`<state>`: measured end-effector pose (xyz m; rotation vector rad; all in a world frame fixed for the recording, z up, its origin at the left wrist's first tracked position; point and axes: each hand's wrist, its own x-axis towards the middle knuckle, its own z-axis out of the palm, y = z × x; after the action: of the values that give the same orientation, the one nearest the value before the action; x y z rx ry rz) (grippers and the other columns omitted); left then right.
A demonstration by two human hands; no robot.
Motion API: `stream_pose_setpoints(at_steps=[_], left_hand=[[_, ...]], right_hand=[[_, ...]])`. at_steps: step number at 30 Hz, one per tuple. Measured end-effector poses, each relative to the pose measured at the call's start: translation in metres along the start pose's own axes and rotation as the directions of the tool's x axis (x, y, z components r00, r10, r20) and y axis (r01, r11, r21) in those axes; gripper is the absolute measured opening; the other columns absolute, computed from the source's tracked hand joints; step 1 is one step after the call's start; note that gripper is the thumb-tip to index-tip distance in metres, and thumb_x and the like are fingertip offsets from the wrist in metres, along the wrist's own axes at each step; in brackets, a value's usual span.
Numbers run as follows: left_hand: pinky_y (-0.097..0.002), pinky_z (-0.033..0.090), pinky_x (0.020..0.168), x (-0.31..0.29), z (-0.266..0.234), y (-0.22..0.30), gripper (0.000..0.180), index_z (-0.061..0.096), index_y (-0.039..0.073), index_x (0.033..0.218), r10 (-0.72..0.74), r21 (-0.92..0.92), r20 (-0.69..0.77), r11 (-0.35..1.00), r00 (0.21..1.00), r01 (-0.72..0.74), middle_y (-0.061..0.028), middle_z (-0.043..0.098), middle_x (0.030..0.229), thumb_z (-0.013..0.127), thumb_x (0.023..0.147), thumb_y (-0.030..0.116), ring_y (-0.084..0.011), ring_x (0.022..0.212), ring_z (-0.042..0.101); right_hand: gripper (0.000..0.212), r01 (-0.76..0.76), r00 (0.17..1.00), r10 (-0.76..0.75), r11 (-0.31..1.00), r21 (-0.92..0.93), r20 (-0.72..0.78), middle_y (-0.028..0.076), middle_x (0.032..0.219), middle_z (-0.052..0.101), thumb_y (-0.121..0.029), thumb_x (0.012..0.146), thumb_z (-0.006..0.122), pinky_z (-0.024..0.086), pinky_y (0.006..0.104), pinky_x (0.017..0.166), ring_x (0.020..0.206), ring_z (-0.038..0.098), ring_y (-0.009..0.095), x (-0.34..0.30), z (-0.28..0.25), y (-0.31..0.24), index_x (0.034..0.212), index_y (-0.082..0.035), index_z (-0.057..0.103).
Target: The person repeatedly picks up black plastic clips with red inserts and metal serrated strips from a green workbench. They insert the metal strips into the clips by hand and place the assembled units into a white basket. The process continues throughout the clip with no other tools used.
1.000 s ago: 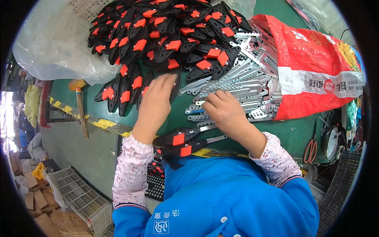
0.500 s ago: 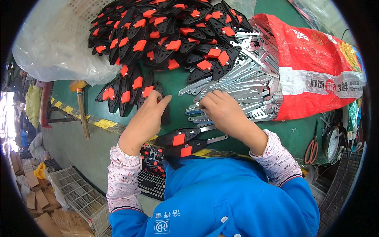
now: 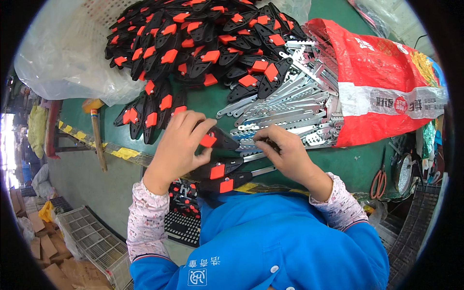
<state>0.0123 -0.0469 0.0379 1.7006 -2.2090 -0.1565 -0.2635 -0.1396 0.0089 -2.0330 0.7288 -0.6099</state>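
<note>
My left hand [image 3: 179, 147] grips a black plastic piece with a red tab [image 3: 225, 139], its narrow end pointing right. My right hand [image 3: 286, 152] pinches a toothed metal strip [image 3: 248, 143], whose left end lies close to the tip of that piece; whether they touch I cannot tell. Just below, at the table's near edge, rest two black pieces with red tabs [image 3: 217, 170], each with a metal strip sticking out to the right. Beyond my right hand spreads a pile of metal strips [image 3: 295, 104]. Several loose black pieces [image 3: 151, 108] lie past my left hand.
A large heap of black pieces with red tabs [image 3: 193, 43] covers the far table. At right lies a red sack [image 3: 372, 121], open toward the strips. A mallet [image 3: 98, 135] sits at the left edge, red-handled scissors [image 3: 379, 183] at the right. Clear plastic sheeting [image 3: 63, 63] lies far left.
My left hand has picked up a black piece and brought it toward the right hand. My right hand has drawn back slightly from the pile with a strip in its fingers.
</note>
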Motion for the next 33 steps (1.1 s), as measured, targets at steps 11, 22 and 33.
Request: stream_pose_setpoints(at_steps=[11, 22, 33], left_hand=[[-0.0437, 0.055, 0.090, -0.021, 0.012, 0.035, 0.069, 0.062, 0.003, 0.134, -0.097, -0.186, 0.005, 0.978, 0.995, 0.096, -0.0156, 0.058, 0.120, 0.090, 0.073, 0.018, -0.0357, 0.106, 0.064], [-0.0445, 0.055, 0.086, -0.017, 0.015, 0.046, 0.063, 0.062, 0.000, 0.135, -0.022, -0.251, 0.015, 0.968, 1.000, 0.025, -0.0155, 0.068, 0.107, 0.086, 0.079, 0.017, -0.0366, 0.097, 0.066], [-0.0486, 0.046, 0.102, -0.033, 0.042, 0.077, 0.086, 0.057, 0.000, 0.137, -0.118, -0.093, 0.146, 0.987, 0.982, 0.133, -0.0188, 0.057, 0.129, 0.095, 0.069, 0.035, -0.0391, 0.120, 0.055]], right_hand=[[0.020, 0.153, 0.988, -0.154, 0.978, -0.144, 0.006, 0.013, 0.096, 0.067, -0.012, 0.092, 0.077, 0.056, 0.0468, 0.075, 0.088, 0.068, 0.036, -0.003, 0.011, 0.003, 0.108, -0.006, 0.067], [0.027, 0.285, 0.959, -0.271, 0.910, -0.301, 0.086, 0.008, 0.085, 0.065, -0.020, 0.081, 0.085, 0.056, 0.0435, 0.067, 0.080, 0.068, 0.031, -0.008, -0.009, -0.001, 0.099, -0.007, 0.069], [0.036, 0.295, 0.955, -0.241, 0.813, -0.502, 0.171, 0.008, 0.102, 0.062, -0.011, 0.074, 0.083, 0.053, 0.0404, 0.082, 0.094, 0.063, 0.029, -0.015, -0.023, 0.023, 0.106, -0.007, 0.067]])
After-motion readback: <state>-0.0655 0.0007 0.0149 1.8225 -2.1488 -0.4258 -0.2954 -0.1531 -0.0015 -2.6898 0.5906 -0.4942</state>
